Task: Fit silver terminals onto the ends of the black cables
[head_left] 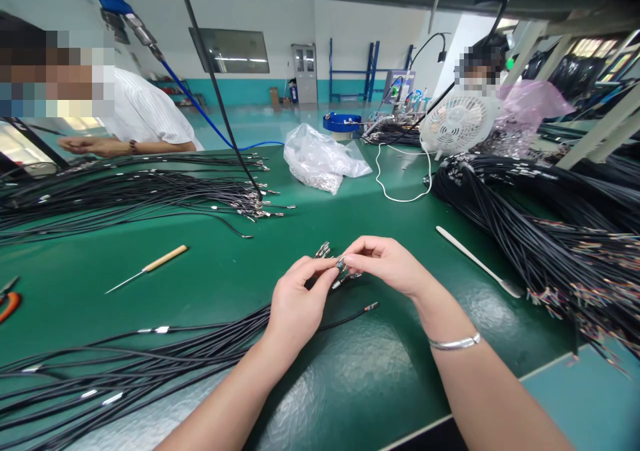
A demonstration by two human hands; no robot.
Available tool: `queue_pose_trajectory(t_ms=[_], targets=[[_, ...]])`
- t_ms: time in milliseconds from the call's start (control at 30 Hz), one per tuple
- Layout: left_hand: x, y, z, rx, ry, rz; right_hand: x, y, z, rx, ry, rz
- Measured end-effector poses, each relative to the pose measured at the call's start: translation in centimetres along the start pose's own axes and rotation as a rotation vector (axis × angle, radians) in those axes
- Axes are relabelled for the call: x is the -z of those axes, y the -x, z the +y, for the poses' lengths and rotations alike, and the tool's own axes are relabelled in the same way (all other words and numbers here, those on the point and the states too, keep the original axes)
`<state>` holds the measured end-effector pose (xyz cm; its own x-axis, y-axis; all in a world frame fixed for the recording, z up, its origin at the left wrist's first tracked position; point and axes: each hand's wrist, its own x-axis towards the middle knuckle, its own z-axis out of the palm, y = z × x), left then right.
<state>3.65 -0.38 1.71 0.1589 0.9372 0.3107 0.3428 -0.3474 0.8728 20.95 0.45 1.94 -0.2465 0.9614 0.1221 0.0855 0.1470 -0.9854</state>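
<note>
My left hand (300,294) is closed, its thumb and index finger pinching a small metal cable connector (341,265). From the other side my right hand (387,264) pinches at the same connector with thumb and fingertips; the fingers partly cover it. Beneath and behind my left hand runs a bundle of black cables (210,341) with white labels, ending in more metal connectors (324,250) just past my fingers. One cable end (371,306) lies apart on the green table (395,371), below my hands.
A wooden-handled awl (167,258) and orange-handled pliers (9,304) lie left. More black cables (125,191) are behind them. A white stick-like tool (475,259) and a thick cable heap (530,224) are right. Farther back are a plastic bag (323,158), a fan (457,123) and two co-workers.
</note>
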Motion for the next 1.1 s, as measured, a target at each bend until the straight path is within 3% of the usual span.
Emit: queue_pose_trajectory(t_ms=[267,467,767,1100], targets=[[0.19,0.03,-0.34,-0.009,-0.027,-0.07,-0.14,-0.04,0.0,-0.011,0.01,0.011],[0.13,-0.23,-0.65,0.126,0.134,-0.165,-0.23,-0.09,0.01,-0.036,0.083,0.03],[0.27,-0.72,0.06,0.317,0.379,-0.159,-0.28,-0.21,-0.31,-0.062,-0.009,0.032],[0.72,-0.84,0.05,0.339,0.422,-0.2,-0.13,-0.19,-0.24,-0.081,-0.082,0.011]])
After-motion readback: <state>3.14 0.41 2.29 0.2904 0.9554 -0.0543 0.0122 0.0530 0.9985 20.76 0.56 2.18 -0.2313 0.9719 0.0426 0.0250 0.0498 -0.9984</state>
